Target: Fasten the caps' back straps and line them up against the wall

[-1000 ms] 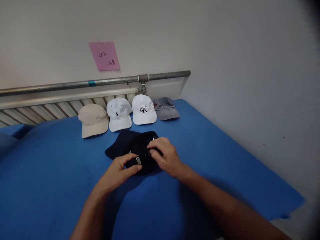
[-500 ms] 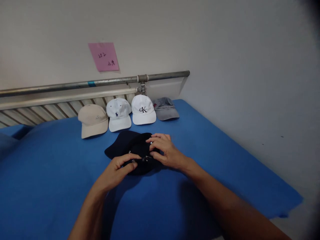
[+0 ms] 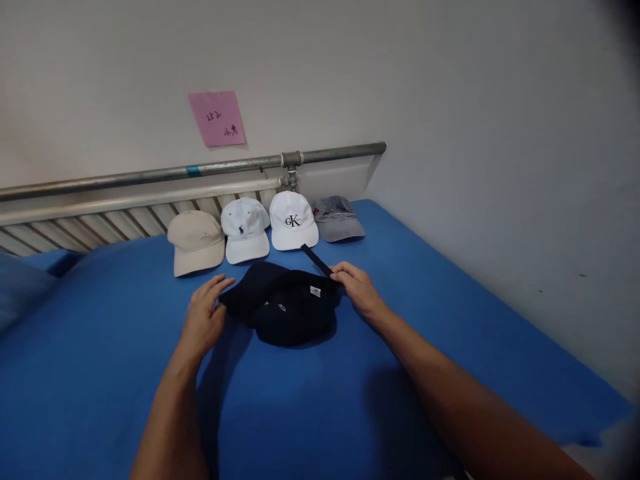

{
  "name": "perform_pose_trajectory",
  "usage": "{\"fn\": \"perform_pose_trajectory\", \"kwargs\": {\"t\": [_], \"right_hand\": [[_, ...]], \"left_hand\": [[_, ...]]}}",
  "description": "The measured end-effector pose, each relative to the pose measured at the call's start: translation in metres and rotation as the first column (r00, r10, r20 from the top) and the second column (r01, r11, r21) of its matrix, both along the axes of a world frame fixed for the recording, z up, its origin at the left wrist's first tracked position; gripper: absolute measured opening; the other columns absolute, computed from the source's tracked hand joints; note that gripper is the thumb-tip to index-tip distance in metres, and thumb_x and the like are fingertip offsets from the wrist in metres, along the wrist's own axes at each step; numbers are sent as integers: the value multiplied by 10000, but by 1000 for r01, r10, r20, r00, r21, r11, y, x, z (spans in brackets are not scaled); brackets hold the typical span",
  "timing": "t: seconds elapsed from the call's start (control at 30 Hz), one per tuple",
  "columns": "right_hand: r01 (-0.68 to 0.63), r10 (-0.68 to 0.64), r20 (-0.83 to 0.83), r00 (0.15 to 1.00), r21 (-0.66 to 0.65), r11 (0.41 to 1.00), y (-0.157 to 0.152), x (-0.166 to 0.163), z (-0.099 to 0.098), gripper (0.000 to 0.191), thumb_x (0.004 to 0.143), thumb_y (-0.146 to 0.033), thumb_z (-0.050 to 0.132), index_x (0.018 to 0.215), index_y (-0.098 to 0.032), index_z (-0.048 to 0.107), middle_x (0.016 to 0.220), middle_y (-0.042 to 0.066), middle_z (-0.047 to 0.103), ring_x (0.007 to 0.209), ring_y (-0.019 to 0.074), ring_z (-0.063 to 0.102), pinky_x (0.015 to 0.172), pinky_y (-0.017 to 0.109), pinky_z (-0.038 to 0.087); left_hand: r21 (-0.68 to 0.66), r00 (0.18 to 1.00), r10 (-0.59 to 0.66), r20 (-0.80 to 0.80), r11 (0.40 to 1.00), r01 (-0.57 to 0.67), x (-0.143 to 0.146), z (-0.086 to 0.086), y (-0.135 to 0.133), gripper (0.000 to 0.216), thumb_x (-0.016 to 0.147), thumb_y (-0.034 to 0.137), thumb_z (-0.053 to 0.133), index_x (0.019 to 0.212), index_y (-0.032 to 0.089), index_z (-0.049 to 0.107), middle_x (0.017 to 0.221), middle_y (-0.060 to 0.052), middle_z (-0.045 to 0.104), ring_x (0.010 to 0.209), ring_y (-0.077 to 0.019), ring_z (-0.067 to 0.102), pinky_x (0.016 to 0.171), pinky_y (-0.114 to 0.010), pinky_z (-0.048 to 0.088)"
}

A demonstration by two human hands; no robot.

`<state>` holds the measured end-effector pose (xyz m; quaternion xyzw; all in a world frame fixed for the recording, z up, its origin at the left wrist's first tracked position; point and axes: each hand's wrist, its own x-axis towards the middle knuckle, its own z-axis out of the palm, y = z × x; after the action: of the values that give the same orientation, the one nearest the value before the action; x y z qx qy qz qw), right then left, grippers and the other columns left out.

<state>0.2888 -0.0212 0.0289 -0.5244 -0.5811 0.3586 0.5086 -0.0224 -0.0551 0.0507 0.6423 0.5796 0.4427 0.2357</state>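
A dark navy baseball cap lies tipped over on the blue sheet, brim to the left, its inside partly facing me. A small white label shows inside it. My right hand pinches the cap's right edge at the base of a dark strap, which sticks out to the upper left. At the brim's left tip is my left hand, its fingers stretched out and apart from the thumb. The brim tip sits between them; whether they press on it I cannot tell.
Along the back stand a beige cap, a white cap with a small emblem, a white lettered cap and a grey cap. Behind them run a radiator and a metal pipe. A pink note hangs above.
My left hand has moved from the cap's near rim leftward to the brim. My right hand has shifted right, and the strap now points free. The cap is turned slightly.
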Motion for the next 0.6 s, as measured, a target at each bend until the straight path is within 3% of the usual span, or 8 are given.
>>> {"fn": "perform_pose_trajectory", "kwargs": {"t": [0.13,0.27,0.37,0.43,0.53,0.6], "right_hand": [[-1,0,-71,997,-11,1000,-1,-1,3,155,722,-352,527,664,-218,579,864,32,705,936,226,629,848,375,456],[38,-52,-249,967,-63,997,-1,3,9,207,705,-409,592,753,-215,647,863,56,687,841,212,625,739,340,474],[110,-200,-527,826,-197,974,8,10,8,136,668,-345,650,716,-219,642,886,75,672,793,189,632,681,321,476],[115,-268,-597,756,-281,953,18,14,5,109,690,-315,644,668,-207,640,861,99,656,742,177,623,644,327,464],[100,-310,-605,734,-355,929,26,15,1,108,685,-281,656,610,-204,642,813,111,639,711,184,614,631,357,454],[93,-294,-595,748,-345,934,26,11,0,119,675,-291,676,593,-209,647,805,115,637,698,185,608,627,376,442]], "left_hand": [[-56,999,18,40,998,-16,-6,-26,18,522,528,-67,549,894,236,763,1235,-93,623,1341,-361,378,1161,-540,147],[-75,997,-13,70,997,18,-2,-27,9,414,529,-74,586,751,229,759,1003,-97,708,1121,-314,578,1088,-514,321],[-65,994,43,105,997,-36,-12,-21,-12,434,536,-67,601,789,245,764,919,-58,733,1017,-268,623,1042,-469,391],[-42,978,130,166,991,-124,-25,-18,-33,409,581,-35,609,836,247,759,962,-39,738,1040,-248,620,1058,-456,381],[-23,900,290,324,954,-299,-49,-17,-68,254,708,108,651,924,216,731,1059,-50,725,1096,-242,612,1055,-459,392],[-41,785,386,484,906,-421,-67,-18,-91,227,766,232,672,989,199,698,1083,-64,716,1082,-250,629,983,-455,465]]}}
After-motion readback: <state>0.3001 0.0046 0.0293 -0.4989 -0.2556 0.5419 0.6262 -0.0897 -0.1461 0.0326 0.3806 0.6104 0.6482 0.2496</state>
